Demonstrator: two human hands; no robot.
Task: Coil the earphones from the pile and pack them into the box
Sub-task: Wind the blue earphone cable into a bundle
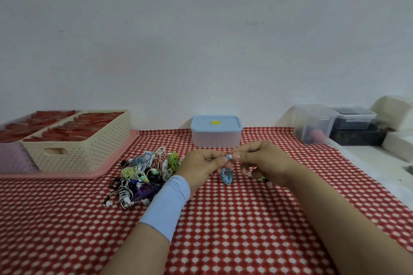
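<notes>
Blue corded earphones [226,176], nearly coiled, are pinched between left hand [201,167] and right hand [261,161] over the red-checked desk [223,219]. Steady tension while tucking the loose end should keep loops tight; the lidded pale-blue plastic box [216,130] stands at 12 o'clock, the multicoloured pile [145,174] at 9.

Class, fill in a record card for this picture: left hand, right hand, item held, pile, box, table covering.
Left hand: holds the blue earphones
Right hand: pinches the top end of the same earphones
Item held: blue earphones, wound into a small bundle
Pile: tangled earphones of many colours, left of the hands
Box: blue lid on, behind the hands
Table covering: red and white patterned cloth
</notes>
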